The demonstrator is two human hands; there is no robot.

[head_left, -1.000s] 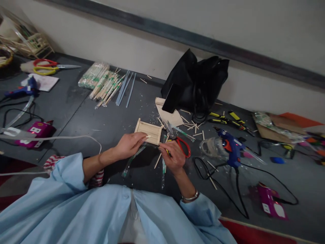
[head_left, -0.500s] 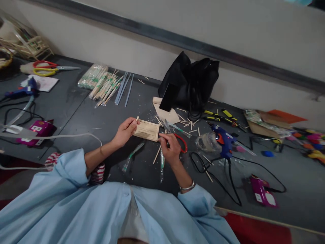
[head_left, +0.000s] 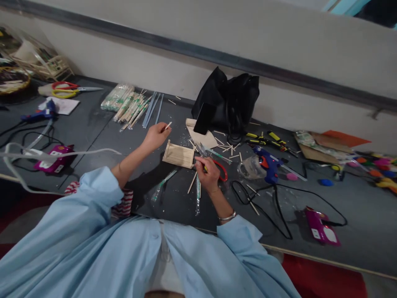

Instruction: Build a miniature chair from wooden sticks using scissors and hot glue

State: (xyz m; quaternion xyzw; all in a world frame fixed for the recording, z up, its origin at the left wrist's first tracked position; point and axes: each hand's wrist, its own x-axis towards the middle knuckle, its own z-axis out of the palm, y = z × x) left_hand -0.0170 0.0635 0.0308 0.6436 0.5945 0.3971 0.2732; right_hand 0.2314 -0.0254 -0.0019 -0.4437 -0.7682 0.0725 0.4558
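A short wooden stick (head_left: 168, 125) is pinched between the thumb and fingers of my left hand (head_left: 156, 135), raised above the table. Below that hand lies a small panel of sticks (head_left: 179, 155) with raised edges. At the panel's right end my right hand (head_left: 207, 171) is closed, its fingertips together; what they hold, if anything, I cannot make out. Scissors (head_left: 221, 170) with a red and a yellow handle lie partly hidden under this hand, blades pointing away. Cut sticks (head_left: 231, 148) are scattered beyond them.
Bundled sticks (head_left: 132, 109) lie at the back left. A phone (head_left: 205, 118) leans on a black bag (head_left: 228, 103). On the right are a blue glue gun (head_left: 270, 164), its looping cable and a purple power box (head_left: 322, 227). Another glue gun (head_left: 41, 114) lies left.
My left hand has lifted away from the panel, up and slightly left, with the stick in its fingers. The right hand stays near the panel's right end. The whole view has shifted a little.
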